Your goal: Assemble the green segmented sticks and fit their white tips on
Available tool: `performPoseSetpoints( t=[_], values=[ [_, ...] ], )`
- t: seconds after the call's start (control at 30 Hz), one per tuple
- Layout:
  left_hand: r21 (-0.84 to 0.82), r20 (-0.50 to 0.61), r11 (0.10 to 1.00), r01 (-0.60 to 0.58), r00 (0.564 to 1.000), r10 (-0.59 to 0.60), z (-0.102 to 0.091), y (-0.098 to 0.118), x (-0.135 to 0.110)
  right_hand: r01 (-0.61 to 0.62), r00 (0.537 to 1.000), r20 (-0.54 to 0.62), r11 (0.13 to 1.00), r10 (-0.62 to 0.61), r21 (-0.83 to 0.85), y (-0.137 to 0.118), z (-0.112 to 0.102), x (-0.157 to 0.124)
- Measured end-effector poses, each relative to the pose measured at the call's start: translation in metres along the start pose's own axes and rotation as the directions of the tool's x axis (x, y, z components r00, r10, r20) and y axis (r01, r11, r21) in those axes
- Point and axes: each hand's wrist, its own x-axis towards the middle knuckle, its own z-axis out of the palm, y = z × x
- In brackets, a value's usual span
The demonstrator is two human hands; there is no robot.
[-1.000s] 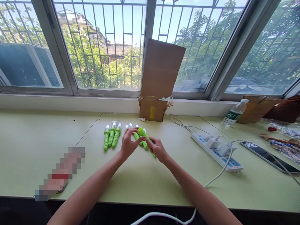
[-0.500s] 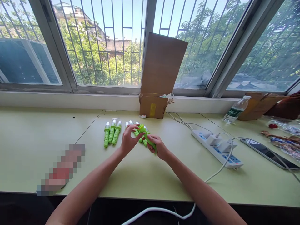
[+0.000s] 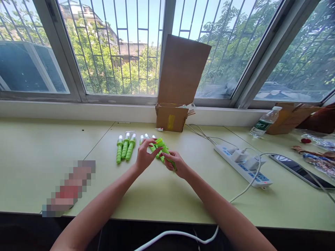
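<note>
A: Where to look first?
B: At the right hand (image 3: 178,164), closed with fingers wrapped round the ridged lower part of a green tube (image 3: 165,149) — tilted, with the wider end up and to the left
A: And the left hand (image 3: 144,153)?
B: Right at that wider end, with thumb and forefinger curved and parted about it; touching or just clear, impossible to tell
A: Over what?
B: Over the pale green table (image 3: 199,202), near a group of green pieces (image 3: 152,149) half hidden behind the hands; farther left, three green pieces with whitish tips (image 3: 126,147), close together
A: And beyond?
B: An open cardboard box (image 3: 170,120), with lid upright — then, off to the right, a white power strip (image 3: 242,168) and a phone (image 3: 300,171)
</note>
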Motion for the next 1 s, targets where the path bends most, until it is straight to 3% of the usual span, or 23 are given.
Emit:
performPoseSetpoints(
  t=[0.63, 0.77, 0.9, 1.0],
  values=[
    [-0.035, -0.003, 0.999, 0.026, 1.0, -0.027, 0.0019, 0.0021, -0.0008, -0.057, 0.996, 0.069, 0.997, 0.054, 0.044, -0.0021, -0.0019, -0.0022],
    [-0.031, -0.008, 0.999, 0.027, 1.0, -0.027, 0.0009, 0.0014, -0.0022, -0.047, 0.998, 0.039, 0.999, 0.048, -0.026, -0.003, -0.0018, -0.0022],
    [0.009, -0.022, 1.0, 0.029, 0.999, -0.029, -0.0009, -0.0026, -0.0045, 0.06, 0.995, -0.06, 0.975, -0.075, -0.216, 0.0002, -0.0033, 0.0013],
    [0.047, -0.054, 0.999, 0.022, 0.998, -0.02, -0.001, -0.004, -0.0057, 0.159, 0.958, -0.16, 0.907, -0.237, -0.391, 0.0042, -0.0046, 0.0037]
  ],
)
